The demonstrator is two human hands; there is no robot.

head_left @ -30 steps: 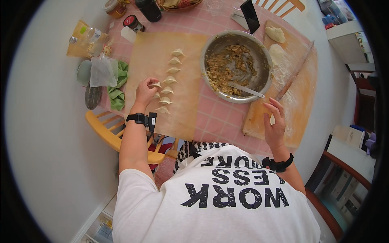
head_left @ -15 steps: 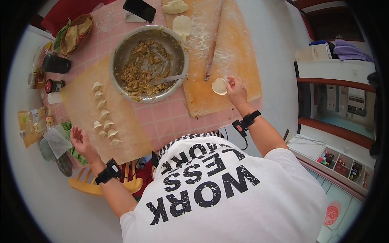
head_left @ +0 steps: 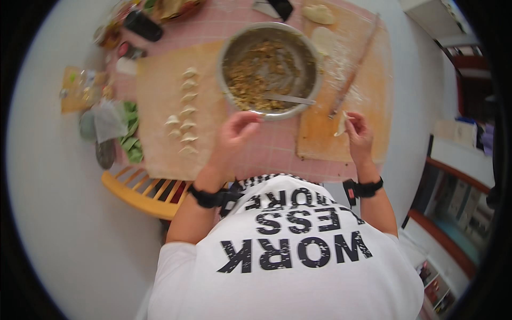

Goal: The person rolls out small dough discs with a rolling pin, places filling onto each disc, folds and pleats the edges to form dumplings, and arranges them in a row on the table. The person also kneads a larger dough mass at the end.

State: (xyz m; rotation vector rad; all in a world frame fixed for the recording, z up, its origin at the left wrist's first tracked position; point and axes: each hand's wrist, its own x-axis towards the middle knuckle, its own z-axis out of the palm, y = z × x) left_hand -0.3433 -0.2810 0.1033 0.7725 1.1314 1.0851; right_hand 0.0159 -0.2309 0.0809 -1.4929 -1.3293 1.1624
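Observation:
Between the thumb and fingers of my right hand (head_left: 360, 134) hangs a round dumpling wrapper (head_left: 340, 125), seen nearly edge-on above the floured wooden board (head_left: 341, 146). My left hand (head_left: 234, 134) is by the near rim of the steel bowl (head_left: 228, 95); its fingers are loosely curved, somewhat blurred, and hold nothing I can see. Chopped filling (head_left: 248, 72) lies in the bowl. A flat metal spreader (head_left: 290, 98) rests in it with its handle over the right rim. Left of the bowl, several folded dumplings (head_left: 188, 110) stand in rows on a tan sheet (head_left: 160, 138).
A rolling pin (head_left: 356, 66) lies slantwise on the board, with a flat piece of dough (head_left: 323, 40) and a dough lump (head_left: 319, 14) beyond. Jars, a dark canister (head_left: 143, 25) and green leaves (head_left: 130, 136) line the left side. A wooden chair (head_left: 138, 200) stands near left.
My left hand has swung right from the table's left side to the bowl's near rim. My right hand has lifted the wrapper and turned it edge-on. The whole view has shifted.

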